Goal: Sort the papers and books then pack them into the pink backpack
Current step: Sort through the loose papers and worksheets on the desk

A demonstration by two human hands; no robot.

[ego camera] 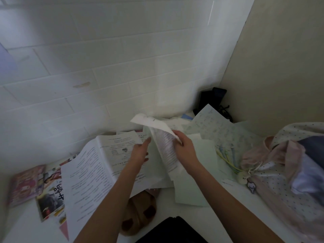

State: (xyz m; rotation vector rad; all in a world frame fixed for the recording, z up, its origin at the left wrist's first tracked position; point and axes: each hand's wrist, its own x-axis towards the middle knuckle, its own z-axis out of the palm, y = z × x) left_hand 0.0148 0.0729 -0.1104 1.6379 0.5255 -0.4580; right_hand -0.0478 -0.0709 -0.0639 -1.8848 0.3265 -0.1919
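Nearest, books [36,188] at left on the table [201,223]. Further, left hand [140,152] flat, fingers straight, on spread papers [98,165]. Right hand [184,146] pinching a curled sheet [157,127], lifted above the pile. At right, pink backpack [280,172] lying open. Beyond, tiled wall [87,67].

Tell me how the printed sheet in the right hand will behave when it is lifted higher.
The printed sheet probably flops: its top already curls over above the right hand. It seems light, pinched at one edge only. It may crease easily.
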